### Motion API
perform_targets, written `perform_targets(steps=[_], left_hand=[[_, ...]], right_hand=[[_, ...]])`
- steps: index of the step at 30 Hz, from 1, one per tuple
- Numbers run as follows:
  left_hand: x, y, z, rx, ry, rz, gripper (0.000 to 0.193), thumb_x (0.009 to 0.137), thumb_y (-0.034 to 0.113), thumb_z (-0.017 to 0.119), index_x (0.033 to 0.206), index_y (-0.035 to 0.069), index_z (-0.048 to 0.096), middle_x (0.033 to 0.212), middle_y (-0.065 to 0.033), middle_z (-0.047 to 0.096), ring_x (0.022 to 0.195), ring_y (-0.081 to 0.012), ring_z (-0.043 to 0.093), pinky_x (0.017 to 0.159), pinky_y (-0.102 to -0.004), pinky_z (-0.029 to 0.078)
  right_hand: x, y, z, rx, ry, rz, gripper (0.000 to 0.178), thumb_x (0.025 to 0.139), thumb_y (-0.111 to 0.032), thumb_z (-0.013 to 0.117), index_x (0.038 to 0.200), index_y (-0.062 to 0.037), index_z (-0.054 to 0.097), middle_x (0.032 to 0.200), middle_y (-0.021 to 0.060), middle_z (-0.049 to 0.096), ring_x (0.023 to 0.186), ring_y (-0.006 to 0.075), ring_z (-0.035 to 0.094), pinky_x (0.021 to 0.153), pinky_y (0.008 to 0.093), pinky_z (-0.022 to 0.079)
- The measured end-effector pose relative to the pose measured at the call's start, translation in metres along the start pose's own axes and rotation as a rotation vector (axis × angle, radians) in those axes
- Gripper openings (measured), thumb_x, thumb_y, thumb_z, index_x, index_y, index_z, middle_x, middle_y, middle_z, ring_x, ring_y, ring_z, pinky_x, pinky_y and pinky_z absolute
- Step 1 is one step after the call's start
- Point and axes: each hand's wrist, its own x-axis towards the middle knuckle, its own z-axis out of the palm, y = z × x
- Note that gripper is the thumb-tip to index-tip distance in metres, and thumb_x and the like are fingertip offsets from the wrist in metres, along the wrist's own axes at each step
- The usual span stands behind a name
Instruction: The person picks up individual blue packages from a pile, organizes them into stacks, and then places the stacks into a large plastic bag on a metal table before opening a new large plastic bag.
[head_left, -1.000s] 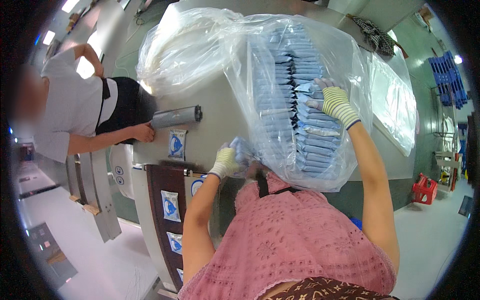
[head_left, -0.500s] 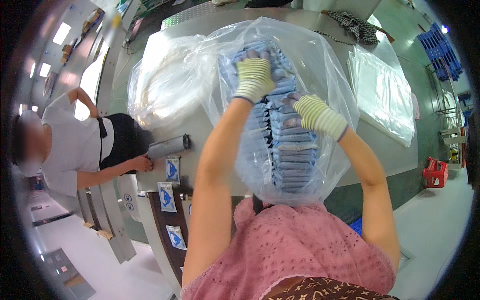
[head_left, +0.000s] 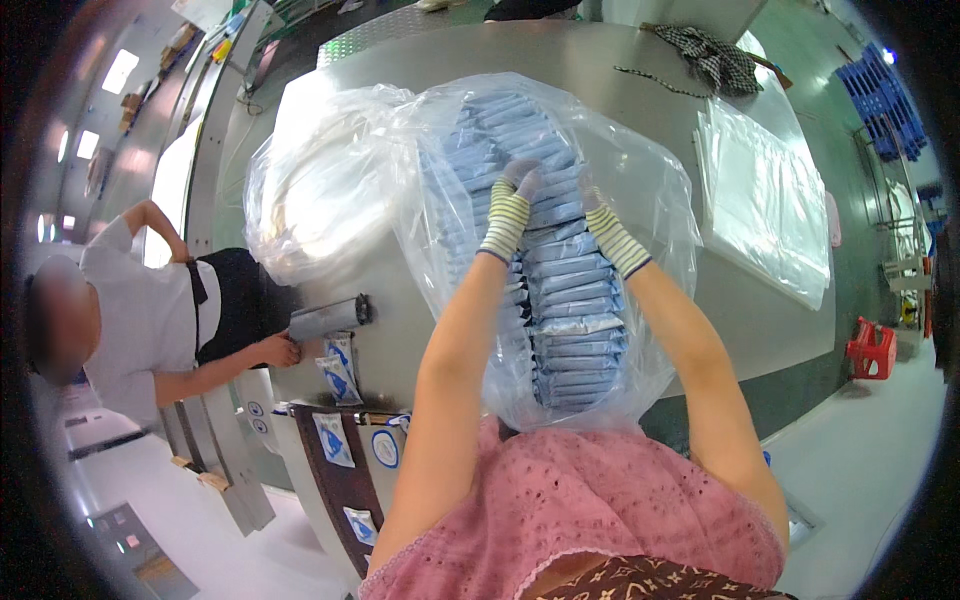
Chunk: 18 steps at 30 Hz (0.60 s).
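A large clear plastic bag point(head_left: 655, 190) lies on the metal table in front of me, its near end against my pink apron. Inside are long side-by-side rows of small light-blue packets point(head_left: 575, 325), standing on edge and packed tightly. My left hand point(head_left: 512, 205), in a yellow-and-white striped glove with grey fingertips, grips packets along the seam between the rows. My right hand point(head_left: 612, 232), gloved alike, presses the right row's outer side. That row lies between both hands. The right fingertips are partly hidden by packets and plastic.
A bunched pile of clear bags point(head_left: 325, 190) lies left, flat clear sheets point(head_left: 765, 200) right. Loose packets point(head_left: 338, 370) sit by a conveyor point(head_left: 350, 490) at near left. A co-worker's hand point(head_left: 277, 350) rests near a grey roll point(head_left: 330, 318). A checked cloth point(head_left: 708, 58) lies at the back.
My left hand has drawn back toward me from the far packets. My right hand has shifted slightly, against the row's side. The bag's far edge has sunk. Packets from the conveyor have bunched together.
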Motion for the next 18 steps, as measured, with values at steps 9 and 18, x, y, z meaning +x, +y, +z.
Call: perform_targets(steps=[9,18], left_hand=[[-0.018,0.038,-0.012,0.693,0.019,0.052,0.033,0.076,-0.002,0.044,0.107,0.003,0.052,0.093,-0.0205,0.060,0.087,-0.0337,0.057,0.076,-0.0395,0.046],[-0.211,0.087,-0.097,1.052,0.077,0.520,0.035,0.068,0.009,0.060,0.102,0.007,0.051,0.103,-0.0140,0.053,0.101,-0.0334,0.050,0.089,-0.0433,0.040]], right_hand=[[0.034,-0.093,-0.011,-0.994,-0.831,-0.427,0.045,0.078,-0.029,0.053,0.116,-0.0053,0.049,0.104,0.0196,0.058,0.094,0.0371,0.054,0.083,0.0461,0.041],[0.016,-0.050,-0.004,-1.040,-0.395,-0.702,0.059,0.086,-0.050,0.039,0.123,-0.0050,0.045,0.119,0.0199,0.050,0.111,0.0358,0.046,0.093,0.0425,0.036]])
